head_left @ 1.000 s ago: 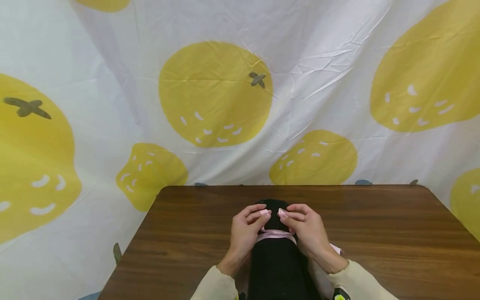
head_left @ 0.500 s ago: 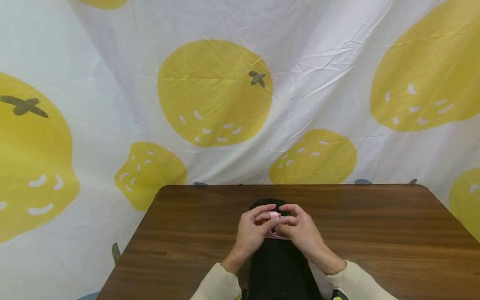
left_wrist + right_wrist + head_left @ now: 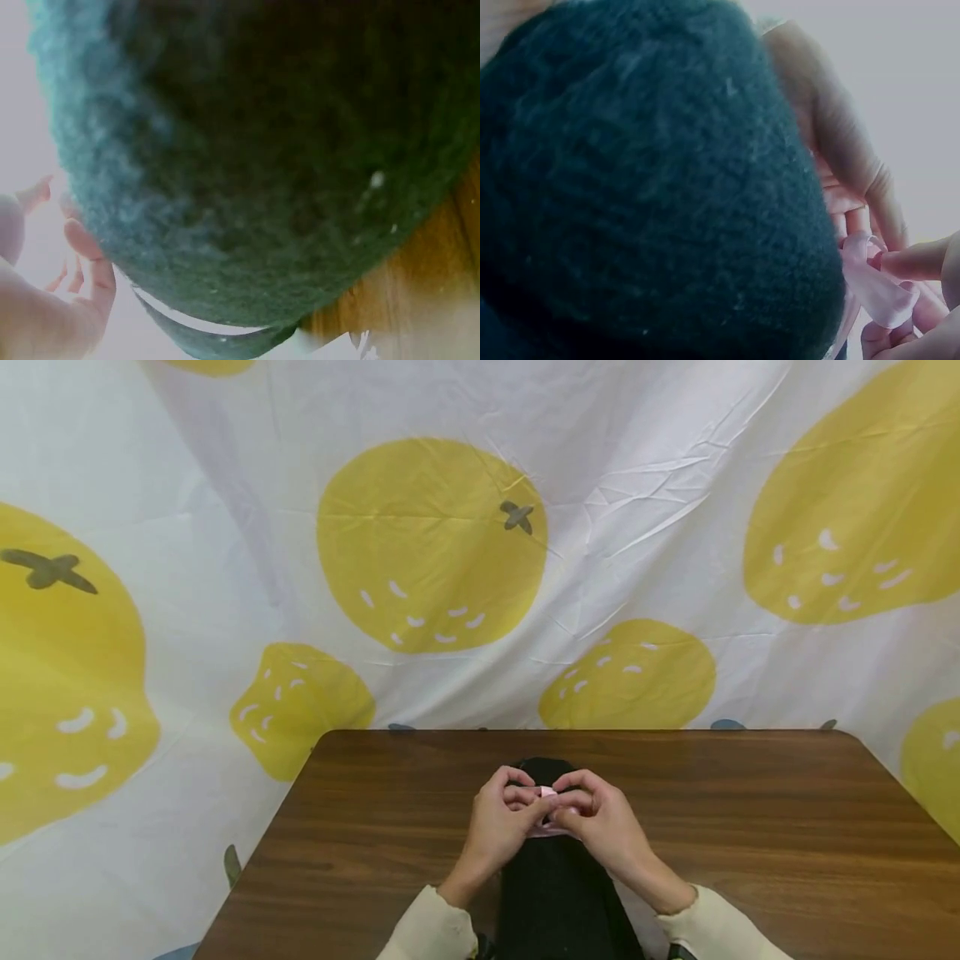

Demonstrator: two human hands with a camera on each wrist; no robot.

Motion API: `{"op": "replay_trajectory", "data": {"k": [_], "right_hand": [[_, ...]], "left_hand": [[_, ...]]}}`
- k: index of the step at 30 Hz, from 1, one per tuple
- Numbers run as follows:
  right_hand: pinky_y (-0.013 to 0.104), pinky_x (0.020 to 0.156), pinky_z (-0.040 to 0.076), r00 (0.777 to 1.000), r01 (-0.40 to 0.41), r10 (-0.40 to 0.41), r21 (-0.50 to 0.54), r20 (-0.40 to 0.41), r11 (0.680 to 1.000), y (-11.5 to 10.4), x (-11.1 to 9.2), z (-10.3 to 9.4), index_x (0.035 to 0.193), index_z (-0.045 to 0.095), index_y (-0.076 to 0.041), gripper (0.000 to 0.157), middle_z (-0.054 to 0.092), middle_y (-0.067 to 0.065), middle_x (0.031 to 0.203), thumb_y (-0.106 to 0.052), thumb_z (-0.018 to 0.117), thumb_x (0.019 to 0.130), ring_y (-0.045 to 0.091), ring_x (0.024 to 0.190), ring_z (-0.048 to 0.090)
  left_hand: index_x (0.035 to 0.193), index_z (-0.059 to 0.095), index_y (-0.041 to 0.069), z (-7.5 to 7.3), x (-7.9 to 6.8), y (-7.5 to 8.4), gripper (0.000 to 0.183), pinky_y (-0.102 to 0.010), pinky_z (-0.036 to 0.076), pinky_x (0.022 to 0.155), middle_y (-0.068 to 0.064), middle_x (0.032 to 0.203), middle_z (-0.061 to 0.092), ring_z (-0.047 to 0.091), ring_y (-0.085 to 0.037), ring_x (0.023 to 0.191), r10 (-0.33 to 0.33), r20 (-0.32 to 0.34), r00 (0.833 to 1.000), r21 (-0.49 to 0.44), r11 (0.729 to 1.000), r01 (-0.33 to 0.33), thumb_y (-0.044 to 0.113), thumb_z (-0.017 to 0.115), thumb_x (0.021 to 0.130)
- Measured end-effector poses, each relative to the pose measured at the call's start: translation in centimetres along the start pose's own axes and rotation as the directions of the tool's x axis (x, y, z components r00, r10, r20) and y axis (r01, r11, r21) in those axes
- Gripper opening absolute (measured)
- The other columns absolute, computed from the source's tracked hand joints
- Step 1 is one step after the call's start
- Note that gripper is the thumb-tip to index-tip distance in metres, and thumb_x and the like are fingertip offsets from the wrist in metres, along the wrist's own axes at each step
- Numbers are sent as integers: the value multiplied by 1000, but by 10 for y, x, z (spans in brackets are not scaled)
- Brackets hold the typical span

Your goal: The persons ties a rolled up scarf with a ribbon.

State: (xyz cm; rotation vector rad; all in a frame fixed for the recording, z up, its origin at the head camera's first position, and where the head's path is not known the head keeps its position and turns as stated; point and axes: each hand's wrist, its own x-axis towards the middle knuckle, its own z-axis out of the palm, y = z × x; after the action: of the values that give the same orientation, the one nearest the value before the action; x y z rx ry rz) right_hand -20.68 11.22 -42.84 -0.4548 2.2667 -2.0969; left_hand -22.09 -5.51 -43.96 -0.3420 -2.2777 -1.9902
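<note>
A long black fuzzy form lies on the table, its far end rounded. Around it near that end runs a pink ribbon. My left hand pinches a ribbon loop between thumb and fingers. Close against it, my right hand also pinches the ribbon. In the right wrist view, the satin ribbon bends in a loop between both hands' fingertips, beside the dark fuzzy surface. The same form fills most of the left wrist view, with the band low down. Fingers partly hide the crossing of the ribbon.
The brown wooden table extends to both sides and behind the form. Beyond its back edge hangs a white cloth printed with yellow fruit. Something white shows beside the form near my right sleeve.
My hands were apart, each with a piece of ribbon. They have come together over the form, and the ribbon loop now sits between their fingertips.
</note>
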Motion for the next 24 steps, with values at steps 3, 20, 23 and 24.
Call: {"op": "replay_trajectory", "data": {"k": [3, 20, 23, 24], "right_hand": [[25, 72, 57, 997, 82, -83, -101, -3, 992, 3, 1, 0, 113, 58, 4, 28, 74, 19, 99, 10, 65, 86, 11, 82, 68], [22, 57, 44, 934, 298, -352, -410, -59, 862, 8, -1, 10, 108, 69, -10, 35, 69, -2, 84, 9, 75, 78, 4, 67, 52], [22, 56, 43, 925, 315, -375, -422, -65, 850, 8, -1, 11, 106, 70, -8, 34, 68, -2, 82, 9, 75, 77, 3, 66, 50], [21, 55, 43, 921, 321, -383, -424, -66, 847, 8, -1, 11, 106, 70, -8, 34, 67, -3, 81, 10, 75, 77, 3, 65, 50]], "left_hand": [[91, 63, 2, -1, 0, 1, 28, -17, 51, 57, -8, 77, 69, 63, -8, 64, 19, -19, 1000, 45, 999, -18, 20, 83, 82], [81, 63, -7, -8, -7, 34, 18, -16, 45, 52, -18, 70, 64, 54, -4, 57, 60, 63, 996, 30, 998, -62, 5, 77, 85], [83, 65, -5, -8, -3, 23, 17, -17, 47, 53, -17, 70, 64, 54, -6, 57, 31, 74, 997, 9, 999, -32, 6, 76, 86], [83, 65, -5, -8, -2, 19, 16, -16, 47, 53, -16, 71, 64, 54, -6, 57, 17, 78, 997, 6, 1000, -17, 7, 76, 86]]}}
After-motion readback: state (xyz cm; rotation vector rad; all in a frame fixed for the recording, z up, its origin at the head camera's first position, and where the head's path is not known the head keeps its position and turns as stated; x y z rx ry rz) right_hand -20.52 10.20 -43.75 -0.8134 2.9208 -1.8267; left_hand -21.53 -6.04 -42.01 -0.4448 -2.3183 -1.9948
